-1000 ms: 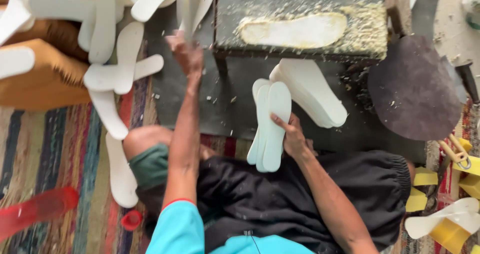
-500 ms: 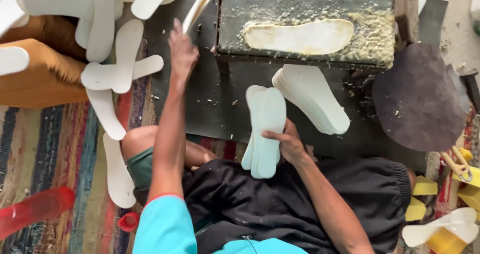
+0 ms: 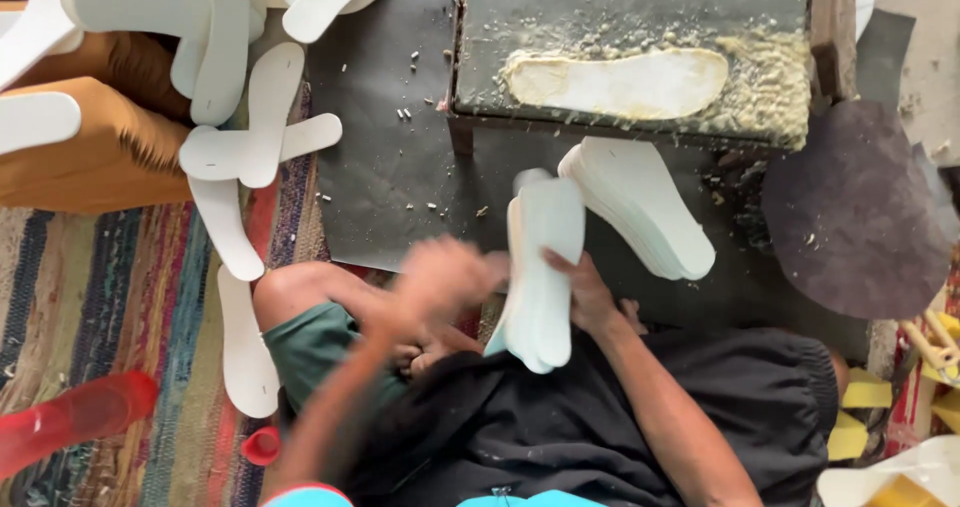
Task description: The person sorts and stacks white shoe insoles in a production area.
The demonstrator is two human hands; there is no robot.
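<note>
right hand (image 3: pixel 585 297): I clasp the insole stack (image 3: pixel 540 272); loose grip could fan it
left hand (image 3: pixel 440 277): blurred at nine o'clock; grip unreadable; may knock the stack

The left hand (image 3: pixel 445 279), a second ago stretched far out toward the pile of white insoles (image 3: pixel 200 27) beside the table (image 3: pixel 640 7), is now drawn back near the body, blurred, just beside the stack of insoles (image 3: pixel 540 267) that the right hand (image 3: pixel 585 297) props upright; the stack tilts slightly more and sits closer to the lap
</note>
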